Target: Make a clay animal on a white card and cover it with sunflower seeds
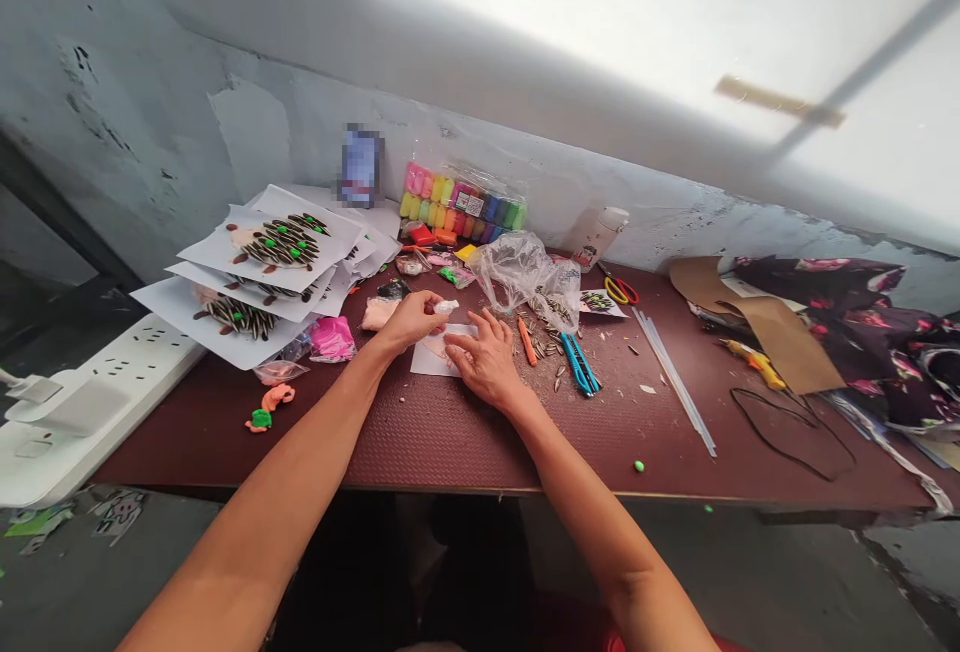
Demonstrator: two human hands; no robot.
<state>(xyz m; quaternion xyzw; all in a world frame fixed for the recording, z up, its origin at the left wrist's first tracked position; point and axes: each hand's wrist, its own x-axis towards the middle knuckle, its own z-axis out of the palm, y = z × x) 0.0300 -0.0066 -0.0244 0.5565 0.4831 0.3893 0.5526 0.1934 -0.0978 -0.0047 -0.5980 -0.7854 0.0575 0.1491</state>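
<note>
My left hand (412,320) is closed, thumb and fingers pinching a small crumpled white piece (446,307) whose kind I cannot make out. Below it lies a white sheet of paper (431,362) with a faint orange-pink patch, partly hidden by both hands. My right hand (487,357) rests over the sheet's right side, fingers spread and nothing gripped. Beside the left hand sits a pale pink lump of clay (379,313). Right of the right hand are an orange marker-like stick (527,341), a teal utility knife (579,365) and scattered sunflower seeds (545,340).
Stacked papers with seed hedgehogs (281,242) stand at left near a white power strip (67,412). Behind are colored clay packs (465,202), a clear plastic bag (517,267) and a bottle (600,237). Scissors (620,290), glue sticks (675,382) and a yellow glue gun (757,364) lie right.
</note>
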